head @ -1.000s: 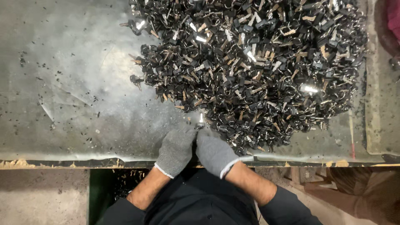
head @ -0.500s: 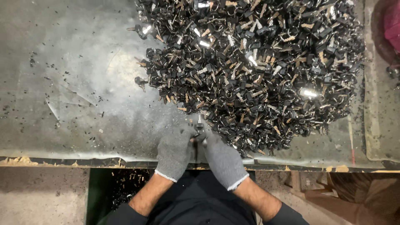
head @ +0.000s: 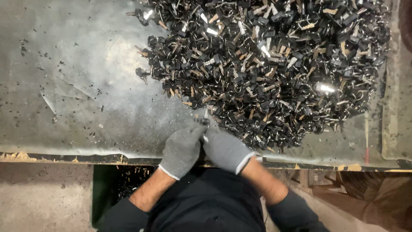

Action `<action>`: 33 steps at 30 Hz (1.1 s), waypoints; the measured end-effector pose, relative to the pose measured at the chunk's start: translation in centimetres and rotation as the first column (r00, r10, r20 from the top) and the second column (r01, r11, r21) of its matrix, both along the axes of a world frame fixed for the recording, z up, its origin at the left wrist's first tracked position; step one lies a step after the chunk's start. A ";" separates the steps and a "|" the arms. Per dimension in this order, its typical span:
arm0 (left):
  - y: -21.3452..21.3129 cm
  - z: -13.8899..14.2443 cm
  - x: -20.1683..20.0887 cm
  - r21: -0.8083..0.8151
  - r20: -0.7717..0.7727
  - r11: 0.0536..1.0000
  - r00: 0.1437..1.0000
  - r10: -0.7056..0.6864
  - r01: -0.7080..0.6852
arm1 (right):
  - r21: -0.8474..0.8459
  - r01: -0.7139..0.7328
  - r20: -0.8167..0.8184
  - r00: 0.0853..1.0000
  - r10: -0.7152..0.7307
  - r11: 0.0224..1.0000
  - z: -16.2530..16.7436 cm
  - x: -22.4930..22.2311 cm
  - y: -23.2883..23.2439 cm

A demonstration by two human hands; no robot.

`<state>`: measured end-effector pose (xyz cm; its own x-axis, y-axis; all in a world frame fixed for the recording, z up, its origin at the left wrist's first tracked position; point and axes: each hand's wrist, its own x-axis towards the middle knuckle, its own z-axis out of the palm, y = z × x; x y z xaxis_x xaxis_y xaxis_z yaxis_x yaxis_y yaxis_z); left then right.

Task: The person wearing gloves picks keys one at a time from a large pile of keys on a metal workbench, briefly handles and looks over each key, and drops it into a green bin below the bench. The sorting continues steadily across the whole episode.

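At the lower centre of the frame, the left hand (head: 182, 150) and right hand (head: 226, 149), both in grey gloves, pinch one small key (head: 205, 120) together, just beside the big key pile (head: 266, 68) on the worktop (head: 77, 86)

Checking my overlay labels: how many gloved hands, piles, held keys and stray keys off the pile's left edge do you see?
Grey gloved hands: 2, left hand and right hand
Key pile: 1
Held key, pinched between both hands: 1
Stray keys: 2
Total: 6
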<state>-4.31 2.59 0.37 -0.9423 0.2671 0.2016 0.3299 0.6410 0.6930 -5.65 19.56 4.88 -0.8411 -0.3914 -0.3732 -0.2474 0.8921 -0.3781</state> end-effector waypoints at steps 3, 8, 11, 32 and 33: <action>0.1 0.0 0.1 0.029 -0.004 1.000 1.000 0.001 0.000 | 0.084 0.124 0.209 0.968 -0.139 0.989 0.6 -0.5 0.1; 0.4 -0.3 0.3 -0.150 -0.070 0.989 0.998 -0.012 0.001 | 0.288 0.086 -0.053 0.996 -0.074 0.954 0.3 0.9 -0.6; 0.2 -0.6 0.4 -0.147 -0.072 0.989 0.997 -0.006 -0.005 | 0.127 0.155 0.075 0.983 -0.165 0.980 -0.1 1.1 -0.2; -0.6 1.5 -5.0 -0.127 0.269 0.965 0.944 -0.190 0.230 | 0.066 0.324 0.105 0.938 -0.330 0.944 0.2 3.4 0.2; -0.8 1.2 -4.7 -0.082 0.302 0.983 0.944 -0.136 0.167 | 0.061 0.316 0.089 0.943 -0.321 0.947 0.1 3.1 0.5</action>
